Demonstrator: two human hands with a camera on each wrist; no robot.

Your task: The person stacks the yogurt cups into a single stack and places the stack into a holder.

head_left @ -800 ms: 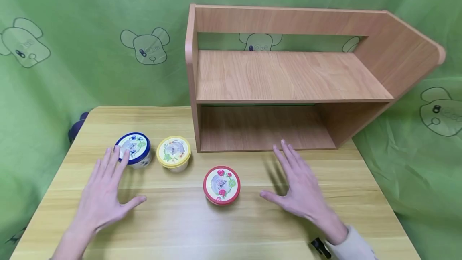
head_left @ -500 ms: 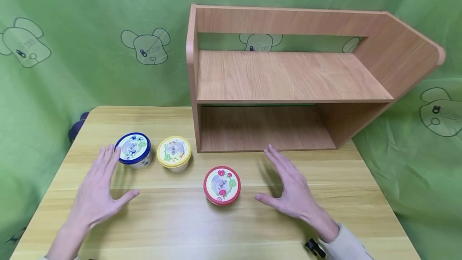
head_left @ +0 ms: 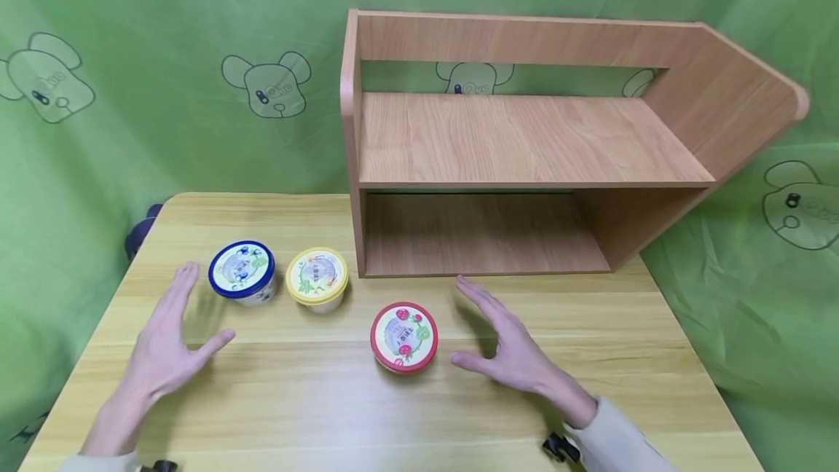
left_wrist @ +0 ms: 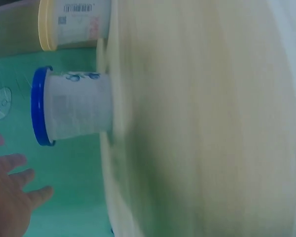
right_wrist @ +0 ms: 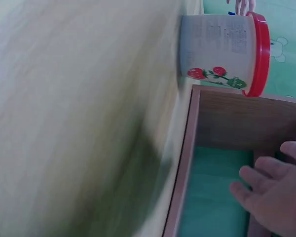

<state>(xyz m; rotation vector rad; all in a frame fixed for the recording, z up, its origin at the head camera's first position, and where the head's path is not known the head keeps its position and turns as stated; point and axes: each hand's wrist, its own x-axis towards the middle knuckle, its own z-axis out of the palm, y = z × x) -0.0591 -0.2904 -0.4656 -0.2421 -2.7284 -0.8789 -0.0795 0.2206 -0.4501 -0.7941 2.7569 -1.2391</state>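
Red-lidded tub (head_left: 403,337) upright on the counter (head_left: 308,414), right hand (head_left: 513,353) near it

Behind everything I see a green curtain (head_left: 164,144) printed with outlined animal heads. Before it lies the counter, pale and wood-grained, carrying a brown two-level shelf unit (head_left: 524,138) toward the back right.

Two hands hover over the counter. On the right hand the thumb and fingers stand well apart, the thumb pointing toward the red-lidded tub without touching it. The left hand (head_left: 159,348) has its thumb apart from its fingers too, and sits near the blue-lidded tub (head_left: 242,270), clear of contact; my left wrist view shows the gap.

I have the red-lidded tub between the hands, in front of the shelf unit's left part, strawberries on its lid. Farther back and left, the yellow-lidded tub (head_left: 317,279) stands near the shelf unit's left side panel, with the blue-lidded tub just beside it. By the right sleeve (head_left: 619,439) I spot a black piece (head_left: 560,448), too small to identify.
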